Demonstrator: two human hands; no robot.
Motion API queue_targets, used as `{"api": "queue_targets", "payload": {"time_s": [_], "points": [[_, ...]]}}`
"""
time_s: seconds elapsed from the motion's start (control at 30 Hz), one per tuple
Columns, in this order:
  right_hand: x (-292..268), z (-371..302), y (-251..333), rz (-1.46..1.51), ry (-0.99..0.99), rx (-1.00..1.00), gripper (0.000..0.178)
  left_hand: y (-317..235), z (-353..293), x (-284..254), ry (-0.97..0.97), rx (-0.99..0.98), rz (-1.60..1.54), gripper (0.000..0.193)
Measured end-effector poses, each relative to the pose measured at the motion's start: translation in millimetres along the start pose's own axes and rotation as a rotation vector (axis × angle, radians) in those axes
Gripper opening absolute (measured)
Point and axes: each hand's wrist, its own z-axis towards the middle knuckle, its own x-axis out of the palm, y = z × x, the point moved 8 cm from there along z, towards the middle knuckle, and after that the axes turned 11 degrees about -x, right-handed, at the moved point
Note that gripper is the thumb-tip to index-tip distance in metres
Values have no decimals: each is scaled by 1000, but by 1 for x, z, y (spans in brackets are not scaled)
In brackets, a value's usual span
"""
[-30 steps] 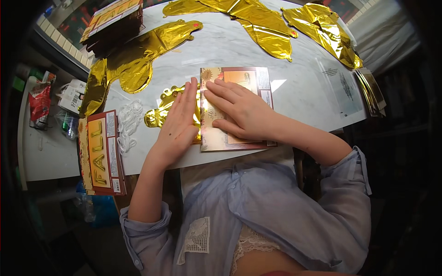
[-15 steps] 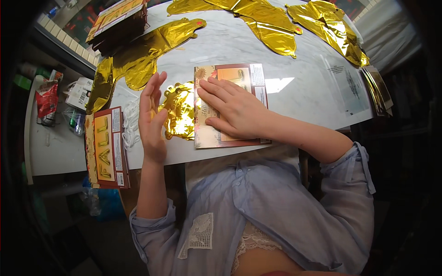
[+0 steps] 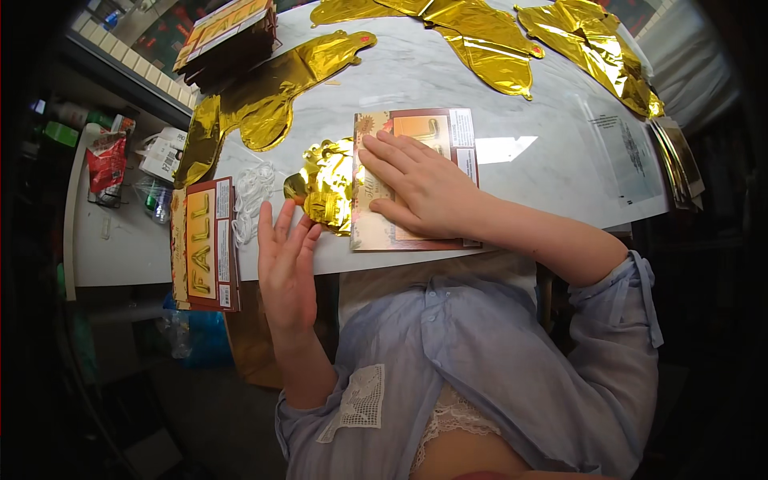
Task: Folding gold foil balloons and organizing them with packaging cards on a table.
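My right hand (image 3: 424,188) lies flat with spread fingers on a printed autumn card package (image 3: 468,164) with a brown border. From the package's left side sticks out a crumpled gold foil balloon (image 3: 328,180); the rest of it is hidden under the package. My left hand (image 3: 290,272) is open at the table's front edge, palm turned up. Its fingertips are close to the foil's lower left edge, and whether they touch it I cannot tell. Beside that hand lies a loose bundle of white string (image 3: 254,192).
More card packages (image 3: 210,248) lie at the table's left edge, and a tall stack (image 3: 228,48) stands at the back left. Flat gold foil balloons (image 3: 480,56) spread along the far side. A clear plastic bag (image 3: 624,160) and several cards (image 3: 677,160) lie at the right.
My left hand has come down and nearer to me from beside the foil, turning palm up. The foil's left part now looks folded in. My right hand stays on the package.
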Motion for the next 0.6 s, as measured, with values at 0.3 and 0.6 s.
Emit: {"api": "queue_targets", "payload": {"time_s": [0.3, 0.6], "points": [[0, 1, 0, -15, -31, -19, 72, -16, 59, -13, 93, -142, 622, 48], [1, 1, 0, 30, -18, 8, 72, -11, 45, 23, 85, 122, 994, 70]]}}
